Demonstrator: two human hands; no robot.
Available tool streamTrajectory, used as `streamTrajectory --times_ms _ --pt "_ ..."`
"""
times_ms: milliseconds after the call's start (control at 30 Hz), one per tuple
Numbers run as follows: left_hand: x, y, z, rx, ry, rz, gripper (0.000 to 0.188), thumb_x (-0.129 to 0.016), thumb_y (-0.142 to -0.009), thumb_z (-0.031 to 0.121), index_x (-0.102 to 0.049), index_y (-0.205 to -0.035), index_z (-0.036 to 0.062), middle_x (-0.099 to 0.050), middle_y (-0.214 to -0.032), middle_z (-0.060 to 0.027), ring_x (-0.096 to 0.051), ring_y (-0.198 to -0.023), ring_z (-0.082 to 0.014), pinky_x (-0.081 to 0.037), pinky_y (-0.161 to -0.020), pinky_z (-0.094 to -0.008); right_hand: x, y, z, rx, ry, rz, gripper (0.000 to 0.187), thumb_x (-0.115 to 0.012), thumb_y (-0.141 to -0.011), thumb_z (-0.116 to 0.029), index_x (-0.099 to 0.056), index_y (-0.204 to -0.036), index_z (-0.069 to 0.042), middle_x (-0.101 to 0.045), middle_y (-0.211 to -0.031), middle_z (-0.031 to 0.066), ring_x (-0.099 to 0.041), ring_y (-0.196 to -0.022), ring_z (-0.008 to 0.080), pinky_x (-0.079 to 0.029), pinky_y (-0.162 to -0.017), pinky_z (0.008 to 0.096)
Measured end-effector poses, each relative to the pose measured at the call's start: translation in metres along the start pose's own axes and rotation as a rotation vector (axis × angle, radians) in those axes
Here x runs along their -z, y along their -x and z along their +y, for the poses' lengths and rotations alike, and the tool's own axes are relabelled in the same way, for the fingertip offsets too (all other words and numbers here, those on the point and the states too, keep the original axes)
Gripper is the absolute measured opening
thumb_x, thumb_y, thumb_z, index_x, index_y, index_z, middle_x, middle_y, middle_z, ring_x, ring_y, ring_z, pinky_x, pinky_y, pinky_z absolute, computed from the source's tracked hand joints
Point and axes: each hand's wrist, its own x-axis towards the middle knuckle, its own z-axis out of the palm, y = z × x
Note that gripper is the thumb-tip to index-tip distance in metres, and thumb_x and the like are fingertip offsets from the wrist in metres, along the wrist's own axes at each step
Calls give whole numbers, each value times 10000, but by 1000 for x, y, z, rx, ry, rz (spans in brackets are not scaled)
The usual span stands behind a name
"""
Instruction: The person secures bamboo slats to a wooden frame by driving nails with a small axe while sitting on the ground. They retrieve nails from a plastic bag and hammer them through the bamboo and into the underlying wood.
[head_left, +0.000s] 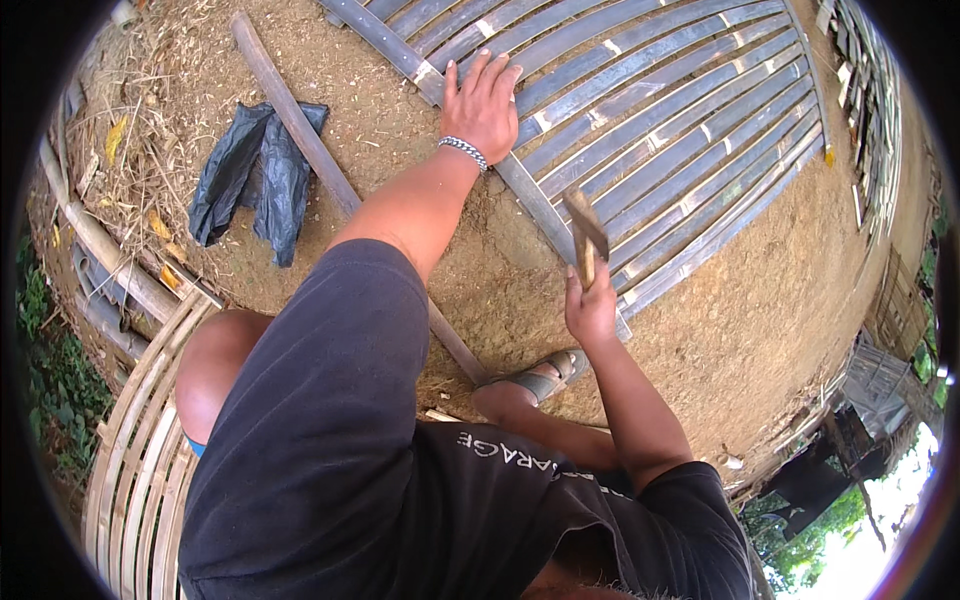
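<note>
Dark shirt (pixel 350 470), white-lettered; hammer (pixel 588 226) beyond

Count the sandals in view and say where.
1: a sandal on one foot, below and left of the right hand in the picture. Another may be hidden.

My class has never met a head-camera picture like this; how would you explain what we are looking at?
No machine shows here: a person works bare-handed. This round, wide-angle picture comes from a camera on the person's head, looking down, so straight edges bend. On the earthen ground are a dark slatted panel, a black plastic bag and a long strip crossing it. The left hand, wearing a chain bracelet, rests on the panel's edge; the right hand holds a hammer.
</note>
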Motion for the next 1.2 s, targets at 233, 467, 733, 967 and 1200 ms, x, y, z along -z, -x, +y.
streamTrajectory --times_ms 233,467,733,967,1200 --pt "13 -7 -5 -38 4 -169 545 -504 -1029 270 -384 -1532 96 -324 -1635 -149 -235 -1550 -332 -104 -1276 -565 0 -10 23 -454 -361 90 241 -626 -1004 -170 -539 -1162 -10 -662 -857 172 -672 -709 281 -532 -659 445" --pt "163 -10 -64 -369 287 -792 532 -496 -1067 286 -400 -1539 59 -402 -1593 -227 -387 -1485 -358 -307 -1228 -471 -8 -20 26 -546 -680 270 214 -608 -1016 -120 -487 -1179 -51 -558 -772 32 -530 -570 114 -448 -473 274" --pt "223 152 -203 621 594 215 267 -652 -1006 186 -696 -1177 -14 -748 -1080 -116 -702 -984 -175 -535 -906 -312 -26 12 10 -611 -674 191 228 -634 -1019 -158 -486 -1162 -58 -556 -769 34 -527 -559 121 -445 -471 283" --pt "174 232 -239 915 400 418 207 -711 -924 122 -731 -1087 -4 -762 -1018 -142 -731 -923 -231 -562 -855 -341 -23 34 -13 -464 -389 -35 203 -615 -1019 -152 -492 -1132 -36 -543 -710 35 -528 -528 126 -460 -476 294" --pt "162 178 -272 838 196 134 323 -725 -888 159 -728 -1176 15 -747 -1114 -199 -731 -1014 -341 -561 -912 -391 -30 27 -46 -362 -287 -142 207 -626 -1003 -129 -505 -1128 -16 -556 -694 40 -546 -525 131 -457 -480 307"
